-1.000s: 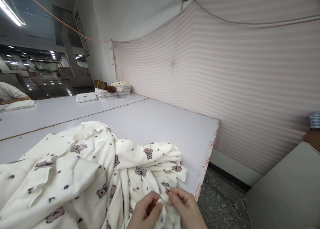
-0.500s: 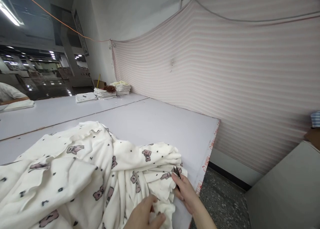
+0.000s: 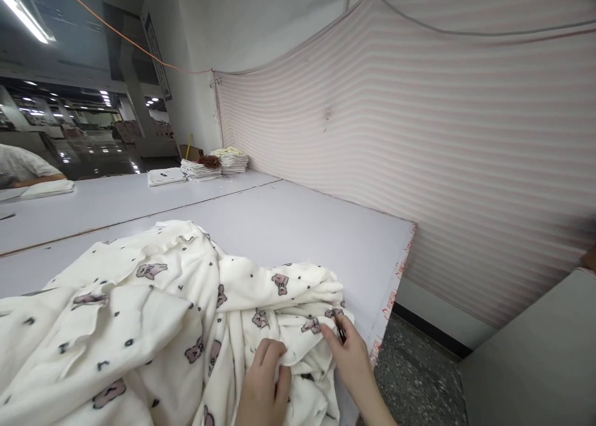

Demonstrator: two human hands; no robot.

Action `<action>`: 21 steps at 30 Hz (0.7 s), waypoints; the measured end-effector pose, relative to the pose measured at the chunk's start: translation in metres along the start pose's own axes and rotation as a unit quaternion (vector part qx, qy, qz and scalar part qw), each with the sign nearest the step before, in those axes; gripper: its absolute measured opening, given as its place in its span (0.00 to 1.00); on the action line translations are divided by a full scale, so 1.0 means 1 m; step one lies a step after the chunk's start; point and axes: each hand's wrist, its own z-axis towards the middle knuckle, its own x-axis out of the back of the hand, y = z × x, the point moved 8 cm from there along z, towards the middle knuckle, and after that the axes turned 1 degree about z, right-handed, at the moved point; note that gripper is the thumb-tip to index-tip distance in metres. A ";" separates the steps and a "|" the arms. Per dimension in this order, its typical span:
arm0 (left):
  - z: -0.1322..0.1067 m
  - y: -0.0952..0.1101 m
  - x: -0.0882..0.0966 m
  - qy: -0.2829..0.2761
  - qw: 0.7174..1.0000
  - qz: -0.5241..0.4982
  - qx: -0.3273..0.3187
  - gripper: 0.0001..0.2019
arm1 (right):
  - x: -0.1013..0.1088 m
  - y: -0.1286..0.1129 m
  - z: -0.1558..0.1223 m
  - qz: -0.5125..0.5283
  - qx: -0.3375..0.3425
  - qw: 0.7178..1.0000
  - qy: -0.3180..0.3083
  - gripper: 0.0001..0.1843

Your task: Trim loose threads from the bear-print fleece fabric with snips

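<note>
Hands [image 3: 265, 382] on bear-print cloth [image 3: 153, 308] — bunched

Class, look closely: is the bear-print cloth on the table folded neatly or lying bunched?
Bunched: the bear-print cloth lies in loose rumpled folds across the table.

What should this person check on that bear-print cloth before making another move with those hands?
1. Left hand grips the bear-print cloth: ok.
2. Right hand holds a small dark tool at the cloth's edge: ok.
3. Tool blades open or closed: cannot tell.
4. Left fingers apart from the tool: ok.
5. Cloth resting on the table, not slipping over its edge: ok.
</note>
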 end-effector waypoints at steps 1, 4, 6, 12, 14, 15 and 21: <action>-0.001 0.000 0.002 0.010 1.000 -0.010 -0.003 0.09 | 0.004 -0.009 -0.005 -0.061 0.044 0.997 0.004 0.17; -0.001 -0.001 0.004 0.014 1.000 -0.023 0.007 0.08 | -0.005 -0.031 -0.030 -0.275 0.194 0.940 -0.045 0.13; 0.000 -0.001 0.003 0.006 1.000 -0.022 0.011 0.07 | -0.017 -0.035 -0.046 -0.349 0.256 0.896 -0.097 0.13; 0.002 0.003 0.003 -0.028 1.000 0.001 -0.006 0.08 | -0.038 -0.041 -0.056 -0.343 0.292 0.883 -0.134 0.12; 0.002 0.003 0.002 -0.031 0.999 0.009 -0.004 0.08 | -0.041 -0.043 -0.055 -0.341 0.290 0.885 -0.128 0.12; 0.002 0.003 0.002 -0.032 0.999 0.010 -0.005 0.08 | -0.041 -0.043 -0.054 -0.338 0.289 0.887 -0.124 0.12; 0.002 0.001 0.001 -0.022 1.000 0.001 -0.011 0.06 | -0.035 -0.039 -0.051 -0.325 0.267 0.902 -0.099 0.12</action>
